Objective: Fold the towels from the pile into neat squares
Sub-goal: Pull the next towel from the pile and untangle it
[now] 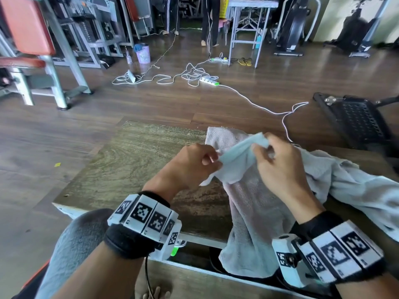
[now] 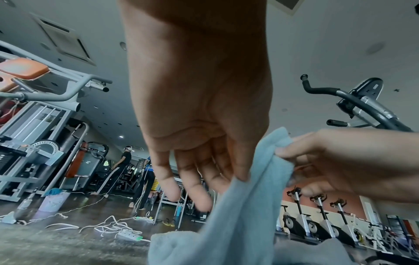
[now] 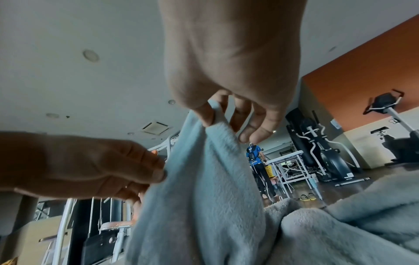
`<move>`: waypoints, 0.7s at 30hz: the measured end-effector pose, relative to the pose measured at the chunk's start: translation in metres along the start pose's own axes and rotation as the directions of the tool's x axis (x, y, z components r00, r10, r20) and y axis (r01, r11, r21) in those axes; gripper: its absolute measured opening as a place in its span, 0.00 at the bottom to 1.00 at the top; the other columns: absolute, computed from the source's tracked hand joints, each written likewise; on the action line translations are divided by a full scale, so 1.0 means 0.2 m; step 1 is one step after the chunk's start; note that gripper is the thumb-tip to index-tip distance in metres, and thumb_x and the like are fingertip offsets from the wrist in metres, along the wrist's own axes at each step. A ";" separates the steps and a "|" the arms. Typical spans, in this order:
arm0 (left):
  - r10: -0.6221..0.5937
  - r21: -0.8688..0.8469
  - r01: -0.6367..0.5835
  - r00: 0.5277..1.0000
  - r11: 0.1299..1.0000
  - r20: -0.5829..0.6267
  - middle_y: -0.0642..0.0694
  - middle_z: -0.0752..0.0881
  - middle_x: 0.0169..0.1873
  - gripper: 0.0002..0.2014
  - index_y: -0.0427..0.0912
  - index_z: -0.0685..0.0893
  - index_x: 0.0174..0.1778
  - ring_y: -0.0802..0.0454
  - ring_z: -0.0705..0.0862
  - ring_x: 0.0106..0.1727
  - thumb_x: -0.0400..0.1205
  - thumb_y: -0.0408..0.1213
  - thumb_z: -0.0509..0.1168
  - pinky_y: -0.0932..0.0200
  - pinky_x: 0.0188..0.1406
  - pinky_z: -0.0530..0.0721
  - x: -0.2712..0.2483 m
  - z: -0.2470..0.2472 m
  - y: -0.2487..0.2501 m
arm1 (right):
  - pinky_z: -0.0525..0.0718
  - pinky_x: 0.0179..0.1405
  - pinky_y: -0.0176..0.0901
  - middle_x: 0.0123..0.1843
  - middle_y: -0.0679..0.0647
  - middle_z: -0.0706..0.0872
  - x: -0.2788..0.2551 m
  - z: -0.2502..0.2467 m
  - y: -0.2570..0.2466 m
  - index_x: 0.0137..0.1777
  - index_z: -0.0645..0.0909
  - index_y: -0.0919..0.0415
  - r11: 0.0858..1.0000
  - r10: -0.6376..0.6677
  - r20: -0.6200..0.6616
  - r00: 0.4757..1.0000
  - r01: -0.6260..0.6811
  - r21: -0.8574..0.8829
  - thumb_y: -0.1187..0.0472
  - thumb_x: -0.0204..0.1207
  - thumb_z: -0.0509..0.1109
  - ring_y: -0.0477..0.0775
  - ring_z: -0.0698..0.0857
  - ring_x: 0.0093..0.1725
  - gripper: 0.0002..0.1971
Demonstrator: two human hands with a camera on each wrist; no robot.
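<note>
A small light blue towel [image 1: 235,160] hangs bunched between both hands above the table. My left hand [image 1: 200,162] pinches its left edge between thumb and forefinger, which shows in the left wrist view as the left hand [image 2: 240,177] meeting the blue towel [image 2: 231,215]. My right hand [image 1: 267,152] pinches the top corner; in the right wrist view the right hand [image 3: 215,120] nips the towel [image 3: 204,179]. Under it a grey towel [image 1: 254,212] lies spread and droops over the table's near edge. Another pale towel [image 1: 349,186] lies crumpled at the right.
The wooden table [image 1: 129,169] has a bare left half. A black mesh chair [image 1: 356,121] stands at the far right. White cables and power strips [image 1: 207,80] trail across the floor beyond, with gym machines [image 1: 32,50] behind.
</note>
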State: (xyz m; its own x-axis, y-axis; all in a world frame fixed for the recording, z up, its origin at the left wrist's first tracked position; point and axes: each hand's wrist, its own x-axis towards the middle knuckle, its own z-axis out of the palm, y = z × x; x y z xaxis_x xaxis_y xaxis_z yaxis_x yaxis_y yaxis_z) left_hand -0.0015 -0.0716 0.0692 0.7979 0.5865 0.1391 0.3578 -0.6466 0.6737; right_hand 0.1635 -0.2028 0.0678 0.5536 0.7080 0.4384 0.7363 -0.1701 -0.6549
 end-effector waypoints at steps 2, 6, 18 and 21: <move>-0.014 0.032 0.015 0.999 0.999 -0.037 0.53 0.87 0.42 0.06 0.44 0.88 0.48 0.58 0.85 0.43 0.83 0.41 0.67 0.67 0.42 0.80 0.00 0.01 -0.02 | 0.72 0.36 0.44 0.37 0.52 0.84 0.01 0.00 0.03 0.42 0.78 0.58 0.998 0.054 -0.062 0.997 -0.053 0.023 0.58 0.82 0.66 0.49 0.80 0.36 0.08; 0.079 -0.039 -0.086 0.984 0.996 -0.161 0.50 0.81 0.30 0.07 0.39 0.81 0.45 0.61 0.73 0.27 0.86 0.37 0.61 0.66 0.27 0.71 0.00 0.03 0.04 | 0.73 0.67 0.45 0.65 0.51 0.83 -0.03 0.04 0.02 0.71 0.78 0.51 0.998 -0.041 0.042 0.998 0.039 0.048 0.54 0.72 0.69 0.55 0.78 0.65 0.25; 0.110 0.041 -0.108 0.993 0.993 -0.038 0.57 0.80 0.31 0.10 0.49 0.80 0.39 0.70 0.79 0.28 0.86 0.36 0.63 0.74 0.26 0.74 0.00 0.03 0.04 | 0.81 0.37 0.48 0.36 0.48 0.83 -0.01 -0.01 -0.03 0.41 0.76 0.54 0.995 -0.087 -0.126 0.988 0.093 0.044 0.70 0.73 0.69 0.53 0.81 0.35 0.09; -0.032 0.162 0.052 0.992 0.985 -0.125 0.47 0.86 0.39 0.10 0.41 0.84 0.47 0.53 0.85 0.35 0.87 0.41 0.61 0.63 0.30 0.82 0.02 0.00 -0.03 | 0.80 0.40 0.51 0.38 0.50 0.83 0.03 -0.03 0.01 0.44 0.77 0.57 0.994 0.042 -0.241 0.970 -0.017 0.104 0.71 0.72 0.69 0.55 0.81 0.37 0.09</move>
State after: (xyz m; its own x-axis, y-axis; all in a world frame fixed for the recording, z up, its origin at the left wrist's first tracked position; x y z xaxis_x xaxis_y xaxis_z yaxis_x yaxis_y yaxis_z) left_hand -0.0002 -0.0651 0.0659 0.7191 0.6634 0.2070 0.4730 -0.6855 0.5535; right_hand 0.1711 -0.2028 0.0723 0.6611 0.5144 0.5462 0.6825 -0.1099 -0.7226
